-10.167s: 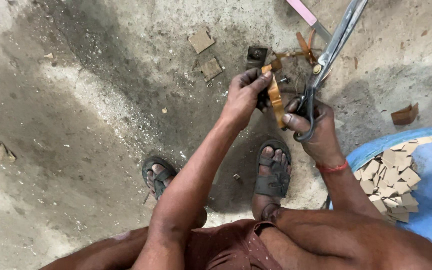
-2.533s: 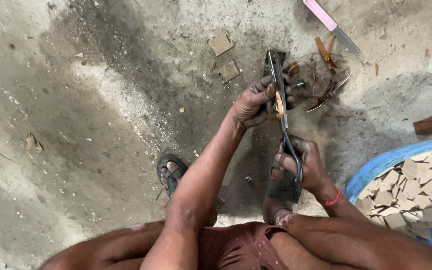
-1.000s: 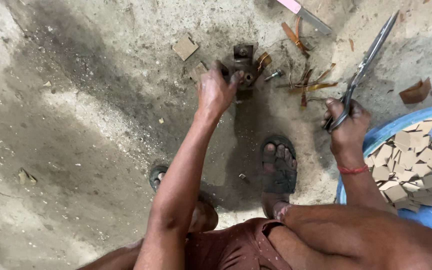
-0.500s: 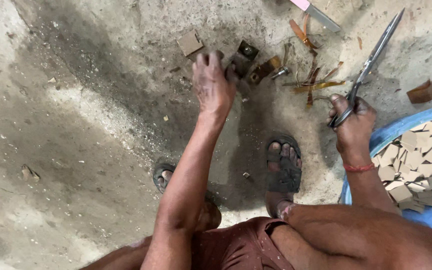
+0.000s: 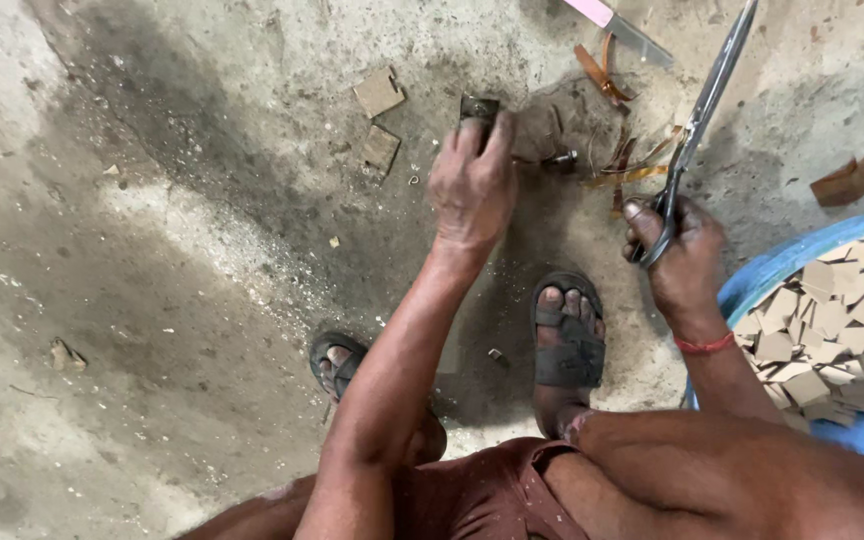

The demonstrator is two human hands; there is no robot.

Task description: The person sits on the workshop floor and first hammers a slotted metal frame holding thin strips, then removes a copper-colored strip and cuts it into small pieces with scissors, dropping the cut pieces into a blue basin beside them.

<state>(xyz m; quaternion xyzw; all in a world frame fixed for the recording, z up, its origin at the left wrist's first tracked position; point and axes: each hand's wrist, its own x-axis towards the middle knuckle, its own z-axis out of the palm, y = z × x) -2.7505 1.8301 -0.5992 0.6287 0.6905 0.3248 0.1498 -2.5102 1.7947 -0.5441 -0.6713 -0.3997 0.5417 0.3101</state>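
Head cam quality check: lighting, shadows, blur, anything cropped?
Head view: soft daylight, no glare; a dark shadow lies on the floor around the left hand; right hand and scissors sharp, blade tip cut off at the top edge; blue tub cropped at right.

My arms are bare; a thin red thread band (image 5: 704, 345) circles my right wrist, with dark strapped sandals (image 5: 569, 345) and maroon shorts (image 5: 482, 495).

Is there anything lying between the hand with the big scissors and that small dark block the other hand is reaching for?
Yes. Between the right hand holding the scissors and the dark block under the left hand's fingertips lie curled brown offcut strips on the concrete floor. Nothing taller stands there.
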